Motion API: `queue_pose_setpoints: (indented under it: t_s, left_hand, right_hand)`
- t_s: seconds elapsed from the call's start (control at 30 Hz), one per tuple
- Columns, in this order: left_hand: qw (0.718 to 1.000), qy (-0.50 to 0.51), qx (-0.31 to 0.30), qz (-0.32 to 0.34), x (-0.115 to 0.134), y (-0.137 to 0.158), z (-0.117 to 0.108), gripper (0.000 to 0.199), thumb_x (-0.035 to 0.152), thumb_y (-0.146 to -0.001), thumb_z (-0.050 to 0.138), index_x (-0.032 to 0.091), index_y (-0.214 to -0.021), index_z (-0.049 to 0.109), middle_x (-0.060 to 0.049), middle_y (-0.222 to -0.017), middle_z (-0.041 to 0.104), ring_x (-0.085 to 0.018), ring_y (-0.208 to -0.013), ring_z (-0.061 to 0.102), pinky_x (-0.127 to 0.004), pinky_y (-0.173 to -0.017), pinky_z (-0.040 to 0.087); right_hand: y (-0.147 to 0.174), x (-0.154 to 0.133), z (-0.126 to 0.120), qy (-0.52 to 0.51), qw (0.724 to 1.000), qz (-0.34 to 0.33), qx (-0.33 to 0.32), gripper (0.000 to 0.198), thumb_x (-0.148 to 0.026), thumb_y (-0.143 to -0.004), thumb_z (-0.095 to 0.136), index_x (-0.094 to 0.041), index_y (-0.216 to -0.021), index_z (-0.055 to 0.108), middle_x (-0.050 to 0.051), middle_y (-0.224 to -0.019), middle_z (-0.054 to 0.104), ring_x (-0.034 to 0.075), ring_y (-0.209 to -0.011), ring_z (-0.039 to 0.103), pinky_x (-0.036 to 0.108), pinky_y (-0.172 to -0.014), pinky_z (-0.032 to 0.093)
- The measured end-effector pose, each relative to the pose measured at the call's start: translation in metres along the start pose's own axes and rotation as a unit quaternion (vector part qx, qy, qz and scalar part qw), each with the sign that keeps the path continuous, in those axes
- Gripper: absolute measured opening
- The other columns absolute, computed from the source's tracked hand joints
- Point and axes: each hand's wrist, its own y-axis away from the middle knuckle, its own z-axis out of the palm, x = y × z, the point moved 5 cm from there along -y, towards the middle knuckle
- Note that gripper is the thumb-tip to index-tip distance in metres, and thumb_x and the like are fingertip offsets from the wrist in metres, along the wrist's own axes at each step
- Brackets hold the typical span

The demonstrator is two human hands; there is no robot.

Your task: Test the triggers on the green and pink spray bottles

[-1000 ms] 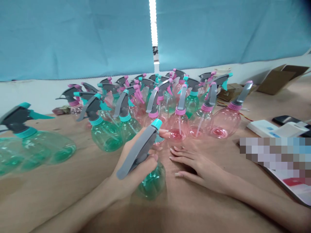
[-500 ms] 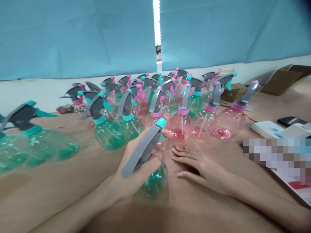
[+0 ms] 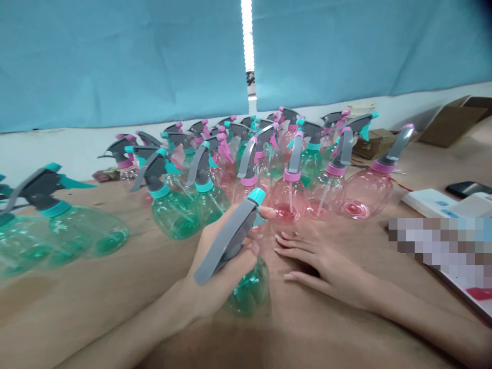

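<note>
My left hand (image 3: 223,256) wraps round the neck of a green spray bottle (image 3: 249,292) with a grey trigger head and a teal nozzle. The bottle stands on the brown table, its nozzle facing away from me, and the fingers hide its neck and most of the trigger. To the right, my right hand (image 3: 319,261) lies palm down on the table, fingers stretched out and apart, holding nothing. Just beyond its fingertips stands a pink spray bottle (image 3: 288,202) with a pink collar. A green spray bottle (image 3: 209,200) is behind my left hand.
Several more pink and green spray bottles crowd the back of the table. At the left stand green spray bottles (image 3: 88,230). A white device (image 3: 430,202), a dark phone-like object (image 3: 471,189) and a partly blurred-out flat item lie at right. Cardboard boxes (image 3: 449,123) sit behind.
The view has shifted slightly, so most things sit a little further right. Both hands keep their poses, the left still round the green spray bottle.
</note>
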Motion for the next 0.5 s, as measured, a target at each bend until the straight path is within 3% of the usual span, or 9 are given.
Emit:
queue_pose_setpoints:
  t_s: [0.17,0.33,0.5]
  left_hand:
    - [1.0,0.007,-0.005,0.009,0.004,0.0004,-0.0004,0.043,0.015,-0.076,0.056,0.027,-0.116,0.062,0.003,-0.079,0.056,-0.012,-0.058,0.044,-0.026,-0.06,0.044]
    - [0.999,0.003,-0.032,0.008,0.0063,-0.0015,0.0003,0.041,0.016,-0.074,0.055,0.023,-0.113,0.063,0.006,-0.062,0.046,-0.012,-0.051,0.033,-0.027,-0.053,0.038]
    - [0.999,0.014,-0.019,0.049,0.0093,-0.0027,-0.0023,0.032,0.013,-0.067,0.054,0.02,-0.097,0.064,0.003,-0.068,0.054,-0.013,-0.055,0.043,-0.029,-0.057,0.04]
  right_hand:
    - [0.001,0.0016,0.0006,-0.001,1.0,0.005,0.006,0.053,-0.052,-0.097,0.051,-0.022,-0.14,0.053,0.009,-0.149,0.049,0.028,-0.139,0.041,0.052,-0.114,0.035]
    - [0.0017,0.001,-0.0001,-0.001,1.0,0.0,0.008,0.05,-0.049,-0.097,0.051,-0.023,-0.14,0.053,0.009,-0.147,0.05,0.028,-0.138,0.043,0.053,-0.113,0.037]
    - [0.0024,0.0022,0.0,-0.003,1.0,-0.008,0.013,0.05,-0.047,-0.097,0.053,-0.026,-0.142,0.051,0.008,-0.148,0.049,0.028,-0.137,0.044,0.053,-0.113,0.037]
